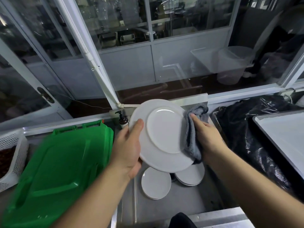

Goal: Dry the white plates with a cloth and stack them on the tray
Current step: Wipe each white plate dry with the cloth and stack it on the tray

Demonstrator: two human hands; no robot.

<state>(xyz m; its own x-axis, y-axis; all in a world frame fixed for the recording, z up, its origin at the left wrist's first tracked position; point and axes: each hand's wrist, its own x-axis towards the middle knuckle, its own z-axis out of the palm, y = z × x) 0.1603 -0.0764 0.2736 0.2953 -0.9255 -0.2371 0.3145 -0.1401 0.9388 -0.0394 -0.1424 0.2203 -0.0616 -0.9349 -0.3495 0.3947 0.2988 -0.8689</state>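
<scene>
The left hand (pixel 130 145) curls around the rim of a white plate (pixel 162 134), thumb on its upturned underside, holding it tilted over the sink (pixel 181 203). The right hand (pixel 205 135) grips a grey cloth (pixel 191 137) bunched against the plate's right edge. This looks like mid-drying. Next, probably, finish wiping, then carry it right to the tray (pixel 283 134); more plates (pixel 156 183) wait below.

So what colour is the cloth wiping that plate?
Grey-blue: the cloth, held in the right hand, shows best in the head view.

plate (pixel 162 134) held above sink (pixel 172 203); bin lid (pixel 62 165) left, tray (pixel 283 137) right.
</scene>
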